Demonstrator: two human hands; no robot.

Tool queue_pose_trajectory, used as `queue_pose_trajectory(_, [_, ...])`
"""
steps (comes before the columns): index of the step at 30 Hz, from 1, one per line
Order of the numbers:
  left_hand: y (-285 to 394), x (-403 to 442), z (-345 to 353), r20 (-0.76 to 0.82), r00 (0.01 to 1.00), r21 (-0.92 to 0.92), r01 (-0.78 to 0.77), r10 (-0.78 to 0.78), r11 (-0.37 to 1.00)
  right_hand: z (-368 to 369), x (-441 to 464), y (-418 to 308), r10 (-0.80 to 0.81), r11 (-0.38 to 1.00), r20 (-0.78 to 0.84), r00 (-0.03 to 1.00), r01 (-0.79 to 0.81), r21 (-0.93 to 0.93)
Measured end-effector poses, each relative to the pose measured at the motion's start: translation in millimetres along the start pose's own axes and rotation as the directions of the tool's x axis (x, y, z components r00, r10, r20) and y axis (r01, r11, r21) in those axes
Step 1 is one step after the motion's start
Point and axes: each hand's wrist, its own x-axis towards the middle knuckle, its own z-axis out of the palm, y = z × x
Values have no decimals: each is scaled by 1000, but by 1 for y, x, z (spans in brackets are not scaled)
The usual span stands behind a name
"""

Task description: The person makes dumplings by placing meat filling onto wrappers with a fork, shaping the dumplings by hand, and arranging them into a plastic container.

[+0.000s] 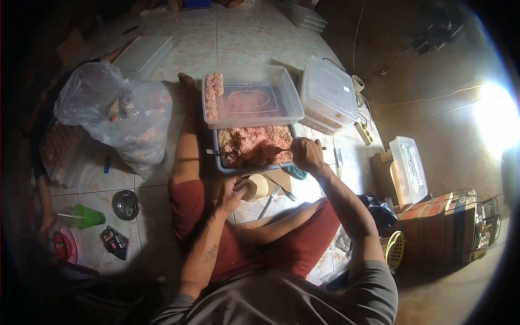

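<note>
My right hand (pixel 309 155) is closed around the handle of a fork (pixel 279 149), whose head touches the pink minced mixture (pixel 252 142) in a blue-rimmed tray (pixel 218 162). Below the tray my left hand (pixel 231 196) grips a round, pale, disc-like object (pixel 258 187); its exact kind is unclear. A clear plastic container (pixel 292 108) overlaps the tray's far side, with pink formed pieces (pixel 213 95) lined along its left. Two more forks (pixel 270 200) lie on the floor near my left hand.
Right of the container sits a lidded plastic box (pixel 329 89). A filled plastic bag (pixel 141 124), metal ashtray-like dish (pixel 125 205) and green cup (pixel 89 216) stand left. Cardboard boxes (pixel 428 233) are at right. Another person's arm (pixel 46 203) shows at far left.
</note>
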Motion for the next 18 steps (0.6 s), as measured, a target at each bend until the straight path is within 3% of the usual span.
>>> queue_pose_trajectory(2, [4,1,-2,5,999,-28,-49,49,998,-3,-2,-4,20,999,-83,996,-18,28])
queue_pose_trajectory(4, [24,-6,-1,18,997,367,-74,73,927,3,-3,-5,-8,1000,-224,975,7,-6])
queue_pose_trajectory(5, [29,-8,8,-5,982,363,-173,187,916,10,2,-7,9,1000,-113,993,-8,8])
queue_pose_trajectory(6, [21,-5,10,1,982,370,-175,188,912,13,2,-15,1,997,-137,991,9,74])
queue_pose_trajectory(8, [-10,10,7,8,993,265,-113,116,958,19,1,-15,-16,994,-326,945,50,96])
queue_pose_trajectory(9, [-1,12,9,13,996,336,-82,83,938,17,0,-14,-18,993,-341,940,56,101])
queue_pose_trajectory(10, [8,14,10,14,996,345,-90,91,934,13,-4,-11,64,966,-373,926,37,256])
queue_pose_trajectory(11, [16,15,13,13,999,-32,51,-51,998,10,-7,-6,150,913,-390,909,24,406])
queue_pose_trajectory(12, [35,18,22,68,981,-401,195,-183,895,5,-10,-3,154,912,-397,905,25,410])
queue_pose_trajectory(14, [60,31,39,16,980,-489,179,-196,854,-3,-17,3,278,775,-252,927,-61,629])
queue_pose_trajectory(15, [75,40,47,78,975,-641,210,-209,738,-4,-22,4,278,724,-235,931,-43,688])
queue_pose_trajectory(16, [83,50,51,142,967,-767,243,-212,594,-8,-29,0,285,721,-238,928,-44,692])
queue_pose_trajectory(17, [82,60,53,145,966,-763,247,-215,597,-11,-38,-8,273,708,-290,917,12,706])
queue_pose_trajectory(18, [74,70,52,224,970,-839,239,-91,489,-11,-46,-16,259,694,-339,904,70,717])
